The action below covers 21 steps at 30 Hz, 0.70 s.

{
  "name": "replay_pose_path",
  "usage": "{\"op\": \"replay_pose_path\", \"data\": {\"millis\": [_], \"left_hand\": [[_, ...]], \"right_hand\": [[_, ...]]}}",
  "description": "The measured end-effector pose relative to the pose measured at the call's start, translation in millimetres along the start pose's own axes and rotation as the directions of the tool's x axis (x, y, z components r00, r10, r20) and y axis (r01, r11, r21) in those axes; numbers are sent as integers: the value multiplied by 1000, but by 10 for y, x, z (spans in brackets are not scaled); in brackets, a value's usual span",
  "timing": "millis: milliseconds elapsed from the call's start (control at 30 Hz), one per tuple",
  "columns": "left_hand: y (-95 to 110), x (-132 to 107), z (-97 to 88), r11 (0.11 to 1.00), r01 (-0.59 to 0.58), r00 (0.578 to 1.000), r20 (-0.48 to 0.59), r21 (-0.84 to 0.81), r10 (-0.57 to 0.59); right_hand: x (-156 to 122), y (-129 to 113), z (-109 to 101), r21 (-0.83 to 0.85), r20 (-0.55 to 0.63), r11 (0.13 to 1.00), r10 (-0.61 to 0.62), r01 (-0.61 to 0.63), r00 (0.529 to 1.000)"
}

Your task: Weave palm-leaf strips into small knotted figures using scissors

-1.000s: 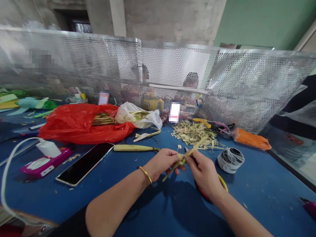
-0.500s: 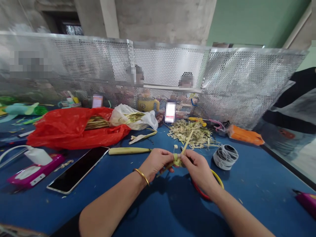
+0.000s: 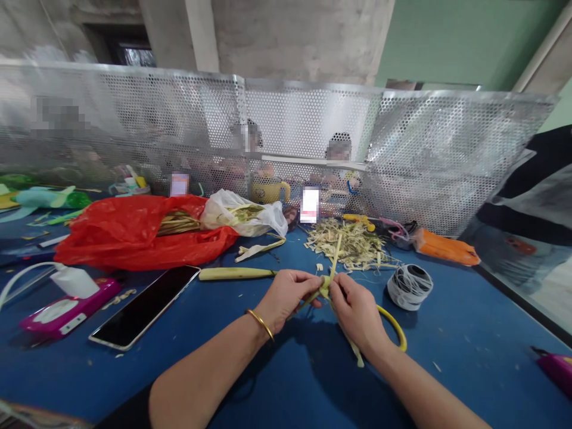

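Observation:
My left hand (image 3: 289,299), with a gold bangle (image 3: 260,325) on its wrist, pinches one side of a small folded piece of pale green leaf strip (image 3: 325,287). On the other side, the thumb and fingers of my right hand (image 3: 356,307) close on the same strip. One end of it points up and away between the hands, and another length hangs below my right hand. The fingers hide part of the fold. Behind my right wrist a yellow curved loop (image 3: 399,333) lies on the table, partly covered.
Beyond my hands lies a heap of leaf scraps (image 3: 346,241). Right of it are a spool of white thread (image 3: 410,287) and an orange packet (image 3: 447,246). At left are a pale stalk (image 3: 236,273), a phone (image 3: 146,307), a purple power strip (image 3: 71,313) and a red plastic bag (image 3: 120,229).
Both hands have shifted slightly right in view. A strip end now hangs beneath my right hand, and the red part of the loop no longer shows.

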State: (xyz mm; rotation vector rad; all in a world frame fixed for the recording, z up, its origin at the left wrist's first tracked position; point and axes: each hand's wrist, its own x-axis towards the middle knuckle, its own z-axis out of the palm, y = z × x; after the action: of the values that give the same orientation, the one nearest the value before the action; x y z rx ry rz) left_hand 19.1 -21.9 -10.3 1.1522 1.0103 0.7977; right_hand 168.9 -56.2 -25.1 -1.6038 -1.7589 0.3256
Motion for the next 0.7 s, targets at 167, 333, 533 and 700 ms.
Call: {"op": "replay_pose_path", "data": {"millis": [167,333,533,700], "left_hand": [[-10,-14,18,998,-51,997,59,-48,53],[-56,-19,113,985,-126,992,-33,-118,123],[-63,-21,162,979,-121,990,-87,-164,108],[-75,43,96,950,-56,993,-112,-306,23]], "right_hand": [[3,-3,-16,19,-52,999,27,-26,998],[9,-6,13,135,-51,989,73,-65,996],[27,4,33,310,62,932,179,-189,982],[53,-16,-118,216,55,976,27,-38,998]]}}
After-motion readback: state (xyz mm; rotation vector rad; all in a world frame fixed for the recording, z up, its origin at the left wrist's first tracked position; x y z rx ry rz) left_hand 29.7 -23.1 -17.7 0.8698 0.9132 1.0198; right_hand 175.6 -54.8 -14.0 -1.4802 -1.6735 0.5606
